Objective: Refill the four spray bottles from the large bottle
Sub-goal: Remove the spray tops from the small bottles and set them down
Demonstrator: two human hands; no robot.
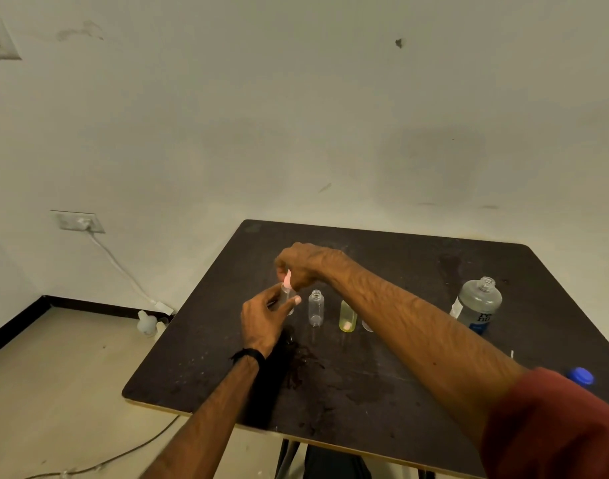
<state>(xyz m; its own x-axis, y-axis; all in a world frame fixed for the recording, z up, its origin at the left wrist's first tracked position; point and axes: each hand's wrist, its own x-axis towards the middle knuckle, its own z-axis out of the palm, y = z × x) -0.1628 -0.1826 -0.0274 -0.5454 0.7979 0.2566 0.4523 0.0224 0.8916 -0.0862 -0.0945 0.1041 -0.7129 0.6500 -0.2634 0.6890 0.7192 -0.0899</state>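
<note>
My left hand (265, 319) grips a small clear spray bottle (287, 299) standing at the left end of a row on the dark table (417, 264). My right hand (304, 266) reaches across and pinches a pink spray head (287, 279) at that bottle's neck. To the right stand an open clear bottle (316, 308) and a yellow-green bottle (348, 317). A fourth small bottle (367, 326) is mostly hidden behind my right forearm. The large bottle (477, 305) stands uncapped at the right, about half full. Its blue cap (581, 376) lies near the right edge.
Dark wet patches (306, 366) mark the table in front of the row. A small white stick (512, 354) lies near the blue cap. On the floor at the left stand a white bottle (146, 323) and a cable (123, 271) from a wall socket.
</note>
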